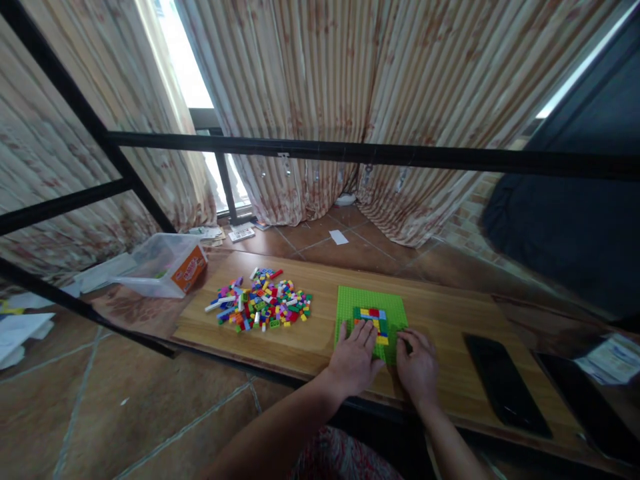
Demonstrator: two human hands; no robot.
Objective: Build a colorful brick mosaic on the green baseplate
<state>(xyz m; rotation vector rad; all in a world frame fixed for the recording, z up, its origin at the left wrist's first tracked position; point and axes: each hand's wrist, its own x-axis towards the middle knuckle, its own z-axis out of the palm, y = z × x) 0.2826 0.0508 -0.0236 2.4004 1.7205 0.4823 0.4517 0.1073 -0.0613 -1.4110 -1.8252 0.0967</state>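
A green studded baseplate (347, 300) lies on the wooden board, carrying a block of toy bricks (374, 313) in red, yellow, blue, white and green. My left hand (355, 357) rests flat over the near left part of those bricks, fingers stretched out, hiding some of them. At the plate's right edge is my right hand (417, 363), its fingers curled and close together near the thumb. Whatever its fingertips hold, if anything, is too small or hidden to make out. To the left, a loose heap of mixed bricks (263, 300) spreads over the board.
The wooden board (320, 273) spans a low table. A clear plastic box with an orange label (190, 267) stands at its left end. On the right lies a black phone-like slab (505, 383). A black metal bar (320, 148) crosses in front of striped curtains (310, 80).
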